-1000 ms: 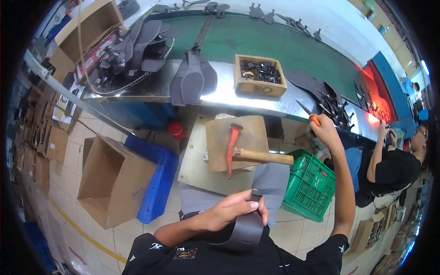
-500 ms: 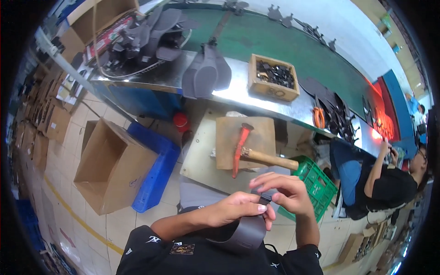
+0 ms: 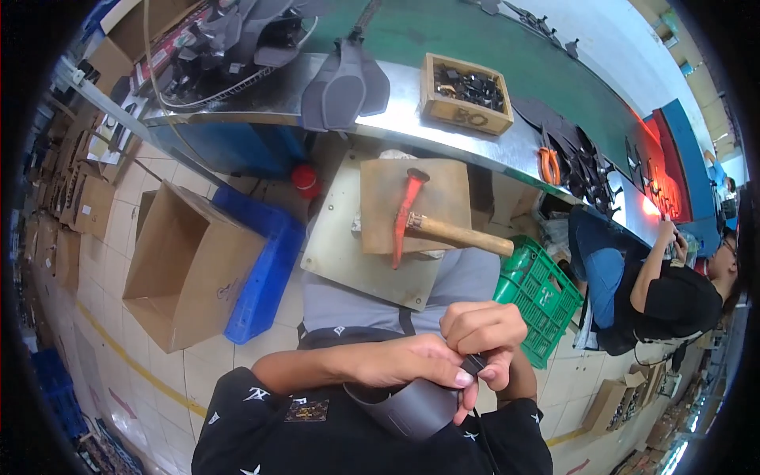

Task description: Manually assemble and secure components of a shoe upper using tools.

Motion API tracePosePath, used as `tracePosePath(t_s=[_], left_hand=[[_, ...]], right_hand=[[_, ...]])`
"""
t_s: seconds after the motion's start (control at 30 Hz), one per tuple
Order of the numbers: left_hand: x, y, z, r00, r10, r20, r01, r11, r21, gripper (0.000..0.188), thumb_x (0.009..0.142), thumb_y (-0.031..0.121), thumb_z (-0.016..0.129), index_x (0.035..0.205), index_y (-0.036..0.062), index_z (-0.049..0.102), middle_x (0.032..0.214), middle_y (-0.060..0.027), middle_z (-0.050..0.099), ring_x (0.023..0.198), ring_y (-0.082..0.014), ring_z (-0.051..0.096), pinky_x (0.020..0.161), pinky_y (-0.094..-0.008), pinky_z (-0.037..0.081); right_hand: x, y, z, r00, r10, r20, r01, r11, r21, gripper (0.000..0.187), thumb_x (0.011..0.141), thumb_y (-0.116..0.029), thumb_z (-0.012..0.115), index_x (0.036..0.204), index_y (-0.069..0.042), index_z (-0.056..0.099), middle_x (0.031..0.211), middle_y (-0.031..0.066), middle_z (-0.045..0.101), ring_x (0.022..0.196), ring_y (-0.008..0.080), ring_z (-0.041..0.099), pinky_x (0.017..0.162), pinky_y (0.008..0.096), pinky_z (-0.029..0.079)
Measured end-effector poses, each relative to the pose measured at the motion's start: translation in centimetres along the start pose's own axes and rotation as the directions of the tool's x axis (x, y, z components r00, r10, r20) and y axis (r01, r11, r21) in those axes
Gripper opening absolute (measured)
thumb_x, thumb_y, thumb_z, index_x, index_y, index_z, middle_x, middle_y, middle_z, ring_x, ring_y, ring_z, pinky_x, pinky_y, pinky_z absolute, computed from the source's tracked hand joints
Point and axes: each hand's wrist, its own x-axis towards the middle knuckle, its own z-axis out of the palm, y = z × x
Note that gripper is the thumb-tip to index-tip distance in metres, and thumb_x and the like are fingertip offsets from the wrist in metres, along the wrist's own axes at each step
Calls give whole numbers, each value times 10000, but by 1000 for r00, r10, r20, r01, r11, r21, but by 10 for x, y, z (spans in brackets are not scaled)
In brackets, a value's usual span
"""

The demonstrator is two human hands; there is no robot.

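Note:
Close to my chest, a dark grey, curved flexible piece (image 3: pixel 413 410) is bent into an arc. My left hand (image 3: pixel 419 362) is closed on its narrow end, thumb on top. My right hand (image 3: pixel 484 332) pinches a small black part (image 3: pixel 473 365) at that same end; its exact shape is mostly covered by fingers. Beyond my hands, a hammer with a red head (image 3: pixel 405 212) and wooden handle (image 3: pixel 463 235) lies on a brown square pad (image 3: pixel 378 186), which rests over a pale board (image 3: pixel 326 257) by my legs.
Grey paddle-shaped pieces (image 3: pixel 346 91) hang over the metal bench edge. A wooden box (image 3: pixel 467 117) holds small black parts, with orange-handled pliers (image 3: pixel 549 166) to its right. A cardboard box (image 3: pixel 214 273), blue bin (image 3: pixel 265 289) and green crate (image 3: pixel 546 317) stand around me. A co-worker (image 3: pixel 673 297) sits at right.
My right hand has come down and closed its fingers tighter over the small black part. Both hands sit slightly lower, and the view has tilted, shifting the bench upward.

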Motion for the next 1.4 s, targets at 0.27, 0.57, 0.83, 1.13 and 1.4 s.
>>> tracePosePath(t_s=[0.27,0.57,0.83,1.13,1.4], left_hand=[[-9,-4,-23,973,137,-187,-94,970,225,468,1009,332,551,1317,-18,515,1149,-32,602,1074,-99,542,950,-256,424],[-34,119,-67,652,644,-401,142,415,898,128,923,151,668,933,30,625,903,54,559,822,-58,523,712,-240,448],[-58,220,-239,173,904,-391,968,-83,236,586,795,291,765,1263,9,552,1388,-219,457,1284,-416,414,974,-592,400],[-4,133,-140,449,892,-55,739,-336,583,779,758,248,784,1408,10,427,1508,-229,324,1418,-418,255,1142,-528,224],[44,111,-85,226,838,496,-129,-479,868,466,930,313,630,1280,22,531,1265,-175,576,1245,-344,520,1069,-468,386]], right_hand=[[-37,-1,-24,938,101,-332,-213,924,-319,397,876,-355,628,889,41,622,845,152,625,756,247,604,666,340,490],[-85,-27,-85,470,6,-882,-606,729,-318,198,998,-155,529,1057,11,620,975,77,638,790,117,598,667,253,488],[-71,-44,-297,395,-579,-713,-830,109,-548,375,932,-258,628,1144,46,566,963,188,636,921,354,613,813,443,507],[29,-5,-333,461,-365,-809,-665,462,-587,310,820,-268,709,850,32,636,720,148,679,612,232,671,558,353,533],[83,-51,-35,867,496,-57,-470,850,239,249,958,-226,656,1097,-61,531,804,58,661,627,112,635,543,236,488]])
